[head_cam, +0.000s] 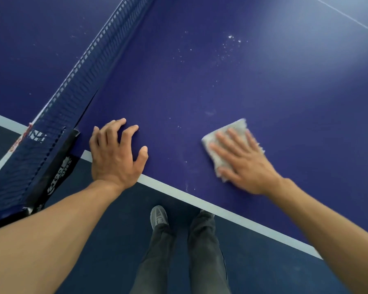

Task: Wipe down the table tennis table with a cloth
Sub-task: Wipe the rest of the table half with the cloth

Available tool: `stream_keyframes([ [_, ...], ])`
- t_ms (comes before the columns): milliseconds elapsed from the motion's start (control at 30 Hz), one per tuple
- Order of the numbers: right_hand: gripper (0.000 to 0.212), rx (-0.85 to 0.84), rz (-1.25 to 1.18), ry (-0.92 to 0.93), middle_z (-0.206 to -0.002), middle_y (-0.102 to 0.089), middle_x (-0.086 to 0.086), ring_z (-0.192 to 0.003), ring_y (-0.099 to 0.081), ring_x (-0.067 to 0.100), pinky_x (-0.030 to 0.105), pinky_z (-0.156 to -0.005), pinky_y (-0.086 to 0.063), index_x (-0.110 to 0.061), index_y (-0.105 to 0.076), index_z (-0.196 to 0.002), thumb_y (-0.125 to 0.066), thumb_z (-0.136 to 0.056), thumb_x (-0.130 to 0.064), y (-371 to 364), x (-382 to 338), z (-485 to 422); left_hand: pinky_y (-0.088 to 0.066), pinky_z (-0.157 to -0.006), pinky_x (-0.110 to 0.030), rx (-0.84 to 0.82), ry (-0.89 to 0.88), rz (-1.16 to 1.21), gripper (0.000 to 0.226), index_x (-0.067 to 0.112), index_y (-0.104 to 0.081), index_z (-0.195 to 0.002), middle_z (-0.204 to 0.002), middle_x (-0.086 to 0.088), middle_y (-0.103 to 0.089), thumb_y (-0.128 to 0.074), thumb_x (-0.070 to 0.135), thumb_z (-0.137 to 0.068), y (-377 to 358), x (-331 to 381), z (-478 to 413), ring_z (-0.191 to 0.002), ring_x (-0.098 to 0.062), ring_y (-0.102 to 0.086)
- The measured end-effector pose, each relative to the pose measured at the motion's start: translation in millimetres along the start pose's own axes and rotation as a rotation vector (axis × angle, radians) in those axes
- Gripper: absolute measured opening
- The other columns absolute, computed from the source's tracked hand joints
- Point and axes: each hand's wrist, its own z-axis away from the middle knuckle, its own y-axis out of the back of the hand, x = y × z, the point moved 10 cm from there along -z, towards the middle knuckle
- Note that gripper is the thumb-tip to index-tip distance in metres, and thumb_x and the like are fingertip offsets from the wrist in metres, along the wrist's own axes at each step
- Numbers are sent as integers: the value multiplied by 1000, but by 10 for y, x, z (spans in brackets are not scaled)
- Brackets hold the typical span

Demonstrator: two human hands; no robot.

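I am mid-wipe: my right hand (244,164) is pressing flat, fingers straight, on the cloth (232,130), which is lying on the counter (285,92) close to its near edge, right of centre. Its long axis seems to be running near-right to far-left (the hand is hiding half of it). My left hand (115,153) is bracing on its fingertips beside the net, gripping nothing. Next, I judge, the cloth is needing a firm push farther out toward the white specks (231,42).

Soft, even light, with wide-angle bend at the edges.
A pale sheen washes the far right of the matte dark-blue table tennis table (200,92); the right hand (244,164) and pale grey folded cloth (227,141) look slightly blurred; the left hand (115,153) is sharp.
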Motion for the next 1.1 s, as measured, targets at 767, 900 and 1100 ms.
stream_keyframes([
  [767,64,44,-158,-463,-174,7,-10,-160,13,19,57,-126,9,-39,-1,-165,-16,-105,-57,422,1480,-950,-24,-120,-61,-88,52,35,57,12,-58,-132,-130,-13,-50,-44,52,-93,94,250,-318,-121,-35,-47],
  [900,76,100,-227,-549,-174,9,-10,-160,15,21,57,-125,16,-28,4,-166,-26,-104,-59,534,1453,-1326,-23,-122,-59,-82,-42,52,52,13,-59,-131,-132,-12,-51,-47,48,-94,40,603,-761,-123,-34,-48],
  [1100,64,15,4,268,-174,-10,-6,-161,-1,25,61,-127,0,-28,-17,-166,-21,-110,-56,335,671,-963,-9,-127,-59,-171,-123,44,55,18,-55,-139,-142,-13,-45,-42,49,-96,-230,1075,-1670,-140,-35,-39],
])
